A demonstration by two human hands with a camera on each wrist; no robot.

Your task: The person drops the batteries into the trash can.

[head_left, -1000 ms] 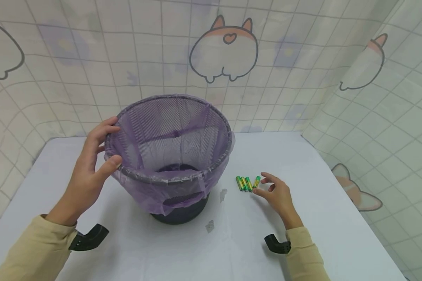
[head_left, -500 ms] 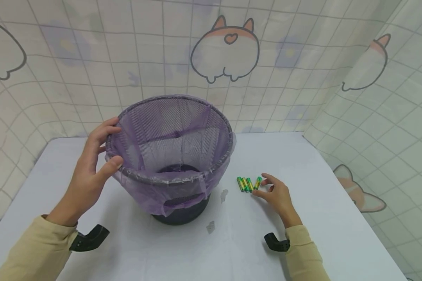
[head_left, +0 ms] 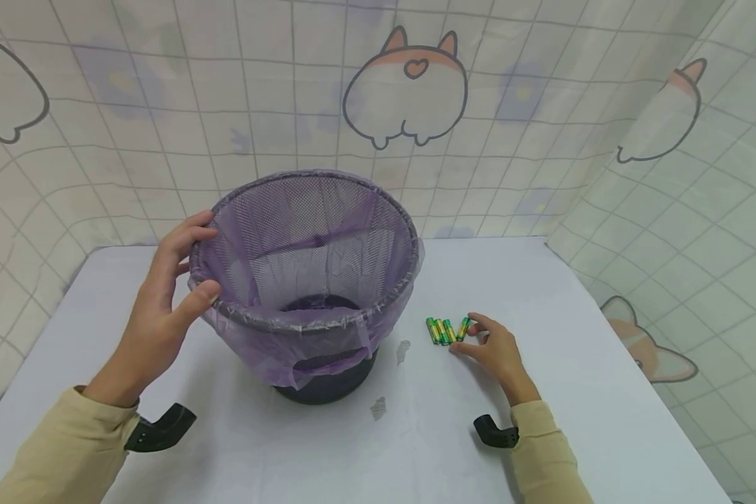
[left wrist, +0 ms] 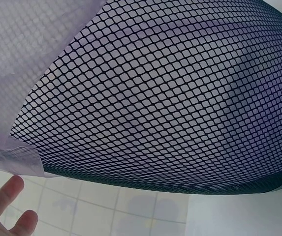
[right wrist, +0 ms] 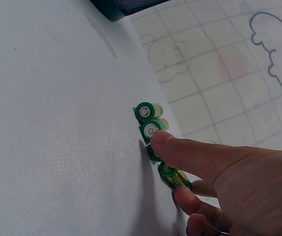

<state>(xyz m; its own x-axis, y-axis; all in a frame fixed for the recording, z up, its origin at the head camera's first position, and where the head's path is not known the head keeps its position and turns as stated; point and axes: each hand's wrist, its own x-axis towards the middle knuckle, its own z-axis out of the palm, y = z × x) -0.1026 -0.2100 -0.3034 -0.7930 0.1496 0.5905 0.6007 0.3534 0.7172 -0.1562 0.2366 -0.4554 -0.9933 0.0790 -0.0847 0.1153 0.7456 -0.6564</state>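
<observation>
A black mesh wastebasket [head_left: 318, 385] lined with a purple bin bag [head_left: 252, 350] stands on the table. My left hand [head_left: 151, 308] holds its rim at the left, thumb over the near edge and fingers over the far one; the left wrist view shows the mesh side [left wrist: 155, 98] close up. Right of the basket several green and yellow batteries [head_left: 439, 330] lie side by side. My right hand [head_left: 494, 350] reaches around the rightmost battery [right wrist: 174, 176], thumb and forefinger apart. In the right wrist view the thumb partly hides a neighbouring battery; contact is hard to tell.
The white table [head_left: 416, 448] bears two grey patches [head_left: 378, 408] between the basket and my right arm. A tile-patterned curtain [head_left: 479, 189] with cartoon dogs hangs behind and at both sides. Black wrist mounts [head_left: 496, 432] stick out from both sleeves.
The head view has shifted very slightly. My right thumb and fingers have edged a little around the batteries, which lie as before; my left hand stays on the rim.
</observation>
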